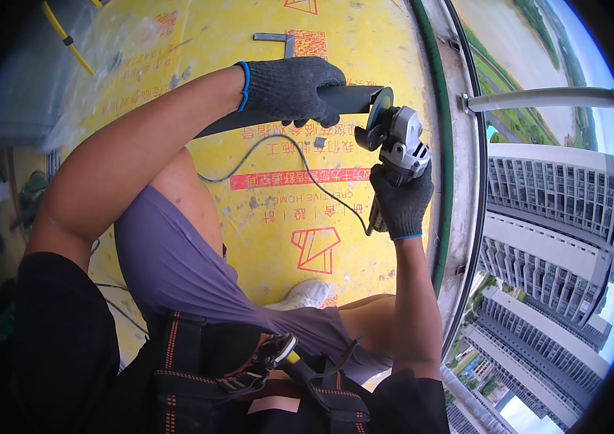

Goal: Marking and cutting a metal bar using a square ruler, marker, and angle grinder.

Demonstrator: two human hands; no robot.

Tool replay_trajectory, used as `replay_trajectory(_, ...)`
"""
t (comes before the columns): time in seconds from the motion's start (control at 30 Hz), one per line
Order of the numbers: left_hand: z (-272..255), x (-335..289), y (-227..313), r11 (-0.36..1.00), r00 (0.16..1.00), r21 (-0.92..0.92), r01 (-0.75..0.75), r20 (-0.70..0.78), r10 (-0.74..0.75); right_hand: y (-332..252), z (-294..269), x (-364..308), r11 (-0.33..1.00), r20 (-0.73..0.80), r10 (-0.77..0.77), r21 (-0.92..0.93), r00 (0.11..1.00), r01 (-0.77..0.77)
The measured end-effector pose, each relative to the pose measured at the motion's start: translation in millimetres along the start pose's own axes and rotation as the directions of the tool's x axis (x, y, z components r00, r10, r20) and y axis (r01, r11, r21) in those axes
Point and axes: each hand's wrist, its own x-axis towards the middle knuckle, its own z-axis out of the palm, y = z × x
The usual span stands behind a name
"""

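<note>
My left hand (289, 90), in a dark grey knit glove with a blue cuff, is wrapped over a long dark grey metal profile (350, 99). The profile runs from beside my thigh toward the right. My right hand (404, 199), gloved alike, grips an angle grinder (403, 141) with a silver-grey head by its body. The grinder's thin disc (380, 108) stands at the profile's right end; whether it touches cannot be made out. A dark guard (368, 137) sits beside the disc. From the grinder's rear end a black cord (314, 177) loops left across the floor.
Yellow printed protective sheeting (285, 217) covers the floor. An L-shaped metal piece (289, 43) and a small grey offcut (319, 143) lie on it. Along the right runs a ledge (459, 145) with a green edge strip and a rail (546, 99); tall buildings show far below beyond.
</note>
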Motion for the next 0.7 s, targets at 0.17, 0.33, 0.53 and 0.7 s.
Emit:
replay_trajectory(0.17,2,1,2,0.999,0.999,0.010,0.033,0.002,-0.033,-3,3,2,0.997,0.022,-0.070,-0.032,0.997,0.070)
replay_trajectory(0.33,1,-3,5,0.999,1.000,-0.032,0.031,0.001,-0.030,-6,3,2,0.995,0.005,-0.070,-0.068,0.998,0.070)
replay_trajectory(0.53,0,-4,2,1.000,0.999,-0.009,0.027,-0.022,-0.027,-5,4,4,0.994,-0.004,-0.038,-0.107,0.999,0.037)
replay_trajectory(0.7,1,-1,-6,0.999,0.999,0.005,-0.032,-0.034,0.033,-10,3,4,0.991,0.014,-0.097,-0.092,0.995,0.097)
